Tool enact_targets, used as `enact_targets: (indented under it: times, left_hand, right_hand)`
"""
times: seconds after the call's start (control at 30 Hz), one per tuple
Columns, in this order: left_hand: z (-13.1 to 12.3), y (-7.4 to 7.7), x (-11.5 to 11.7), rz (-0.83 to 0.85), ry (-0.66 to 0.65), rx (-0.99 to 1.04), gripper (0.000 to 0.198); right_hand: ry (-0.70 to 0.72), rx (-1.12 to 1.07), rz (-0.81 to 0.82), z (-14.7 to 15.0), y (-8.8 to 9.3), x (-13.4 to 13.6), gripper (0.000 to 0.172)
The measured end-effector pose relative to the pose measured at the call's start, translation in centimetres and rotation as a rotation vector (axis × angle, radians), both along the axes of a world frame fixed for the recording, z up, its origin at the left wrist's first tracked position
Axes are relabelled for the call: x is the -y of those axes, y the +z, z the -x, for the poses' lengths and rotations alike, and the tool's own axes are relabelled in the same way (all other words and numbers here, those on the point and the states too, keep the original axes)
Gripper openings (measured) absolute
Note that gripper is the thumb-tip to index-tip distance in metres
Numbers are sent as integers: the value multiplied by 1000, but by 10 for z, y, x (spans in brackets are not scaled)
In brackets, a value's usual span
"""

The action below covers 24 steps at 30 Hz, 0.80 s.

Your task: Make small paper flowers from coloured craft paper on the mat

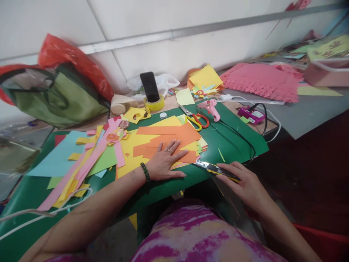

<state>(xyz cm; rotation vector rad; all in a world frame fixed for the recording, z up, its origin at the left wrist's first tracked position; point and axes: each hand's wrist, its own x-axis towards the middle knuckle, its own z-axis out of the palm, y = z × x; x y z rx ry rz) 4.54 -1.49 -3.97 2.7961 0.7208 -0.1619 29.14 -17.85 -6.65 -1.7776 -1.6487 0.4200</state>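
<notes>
My left hand [165,160] lies flat with fingers spread on orange paper [188,135], which rests on a stack of yellow and other coloured sheets. A ring and a dark green bead bracelet [145,173] are on that hand and wrist. In my right hand [244,183] is a utility knife [216,170], its silver blade end pointing left and reaching the right edge of the orange paper. Whether the blade touches the paper I cannot tell. Behind the stack lie scissors [196,120] with red and yellow handles, beside a pink glue gun [209,108].
A green mat [231,134] covers the table, whose front edge is close to my body. Paper strips [89,160] lie at left. Behind stand a phone [149,86] on a tape roll [155,104] and a green bag [54,94]. Cables run at right, near a purple power box [252,114].
</notes>
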Motion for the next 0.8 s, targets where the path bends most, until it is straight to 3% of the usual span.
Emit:
enact_targets:
  times: [0.27,0.37,0.43,0.57,0.8]
  left_hand:
    - [-14,10,18,103,87,-72,85]
    - [-8,18,17,83,90,-43,84]
    - [5,20,11,6,24,-15,85]
    - [31,14,-7,-26,-108,-28,82]
    - [37,1,-12,9,-116,-51,91]
  right_hand:
    - [7,-3,16,1,3,-1,35]
    - [3,2,34,-3,2,0,35]
    - [8,6,43,-4,1,-1,36]
    - [15,41,44,-3,-2,-4,35]
    - [63,36,16,2,-3,-5,33]
